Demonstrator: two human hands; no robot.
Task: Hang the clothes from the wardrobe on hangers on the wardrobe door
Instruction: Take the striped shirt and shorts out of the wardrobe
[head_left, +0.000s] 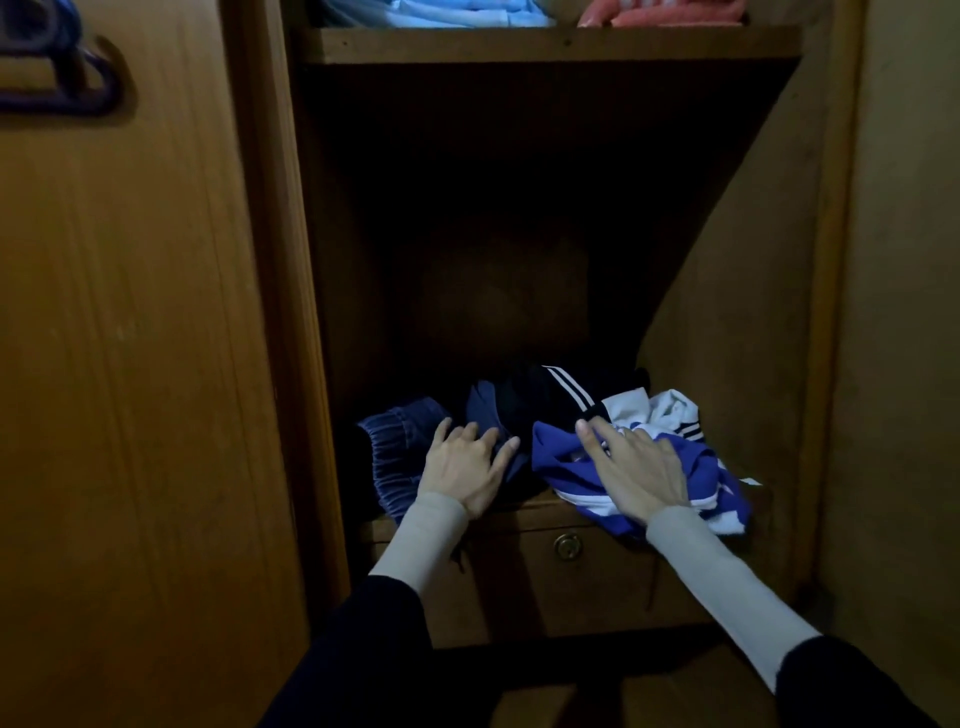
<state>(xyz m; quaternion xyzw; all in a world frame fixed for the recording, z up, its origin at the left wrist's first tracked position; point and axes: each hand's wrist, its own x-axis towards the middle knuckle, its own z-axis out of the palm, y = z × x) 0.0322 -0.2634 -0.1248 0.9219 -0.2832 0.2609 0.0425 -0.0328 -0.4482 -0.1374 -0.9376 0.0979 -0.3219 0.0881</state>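
Resting on shelf: left hand (467, 467), fingers spread, on dark trousers (498, 415); right hand (631, 467), fingers spread, on blue-white jersey (566, 462); soft, light, limp; best gathered at collar.

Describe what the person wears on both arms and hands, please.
Both hands, the left hand and the right hand, are bare: no gloves, rings or watch show. Each forearm has a snug light grey sleeve to the wrist, with a looser black sleeve over it higher up.
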